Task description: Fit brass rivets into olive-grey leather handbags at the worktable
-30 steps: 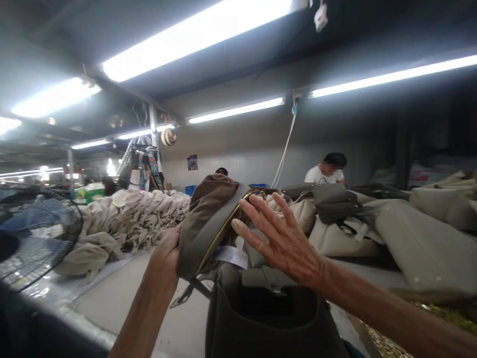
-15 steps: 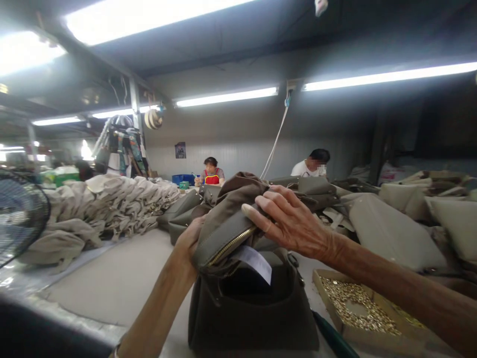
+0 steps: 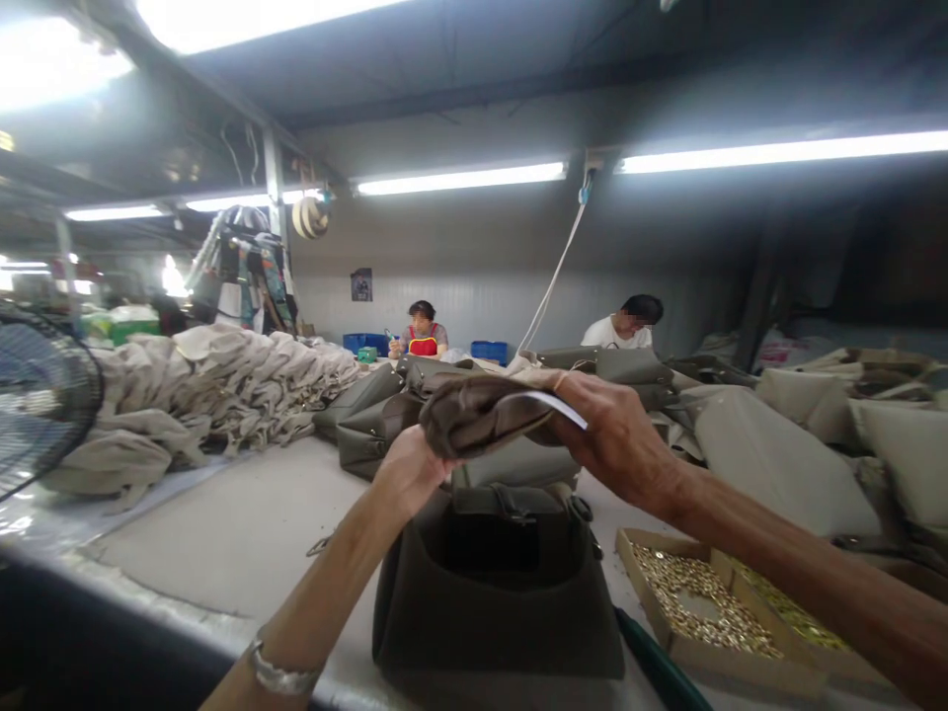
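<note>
Brown cloth [image 3: 489, 415], gripped by your left hand [image 3: 411, 467] and right hand [image 3: 618, 430], could drop onto the bag [image 3: 496, 632] at six o'clock if either slackens.

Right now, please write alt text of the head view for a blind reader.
Both hands hold bunched brown cloth with a white tag above an open dark bag on a table. To the right sits a box of small golden pieces; behind, two people.
</note>
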The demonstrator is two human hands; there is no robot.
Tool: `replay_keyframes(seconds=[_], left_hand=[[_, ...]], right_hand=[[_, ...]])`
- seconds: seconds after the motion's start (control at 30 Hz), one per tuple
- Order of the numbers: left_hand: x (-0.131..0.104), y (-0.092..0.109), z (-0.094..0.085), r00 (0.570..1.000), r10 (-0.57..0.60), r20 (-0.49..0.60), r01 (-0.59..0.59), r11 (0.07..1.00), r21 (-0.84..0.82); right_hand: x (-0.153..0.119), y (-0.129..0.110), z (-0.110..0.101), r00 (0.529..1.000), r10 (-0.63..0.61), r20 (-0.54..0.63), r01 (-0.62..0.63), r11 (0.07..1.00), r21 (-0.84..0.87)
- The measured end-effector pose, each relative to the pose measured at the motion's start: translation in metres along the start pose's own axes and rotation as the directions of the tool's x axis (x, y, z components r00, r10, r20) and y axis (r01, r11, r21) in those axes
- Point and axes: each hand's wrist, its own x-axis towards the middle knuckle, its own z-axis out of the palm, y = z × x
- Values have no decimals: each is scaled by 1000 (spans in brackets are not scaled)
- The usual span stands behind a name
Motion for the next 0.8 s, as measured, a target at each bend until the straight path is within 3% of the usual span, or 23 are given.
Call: replay_keyframes(seconds=[0.07,0.13,0.2,0.27,0.33,0.4,0.47,0.5,0.57,0.7,0.8], left_hand=[[-8,-2,-6,997,12,81,-24,989,146],[-20,0,-10,975,-19,221,-60,938,343],[-33,6,-10,916,-118,382,-115,838,534],[-46,17,-8,855,-206,475,-184,737,651],[-56,27,-6,852,-217,476,-266,605,751],[-62,33,-6,872,-206,445,-341,397,852],[-64,33,-9,871,-222,437,-388,233,892],[-64,31,-11,863,-238,446,-404,208,891],[-62,26,-14,853,-238,465,-404,265,876],[-52,17,-19,917,-135,375,-254,525,812],[-43,10,-23,942,-104,319,-192,611,768]], right_hand=[[8,5,-15,977,212,-21,-198,940,279],[15,9,-29,926,376,32,-321,738,593],[17,10,-35,890,435,133,-356,483,800],[12,6,-34,865,456,211,-384,329,863],[1,0,-29,838,492,234,-412,290,864],[-10,-5,-23,826,516,226,-424,306,852],[-17,-7,-20,843,498,202,-412,357,838],[-20,-8,-20,856,480,192,-402,386,830],[-22,-9,-22,875,451,179,-384,420,822],[-24,-17,-16,891,399,216,-381,400,833],[-30,-23,4,897,386,213,-381,435,816]])
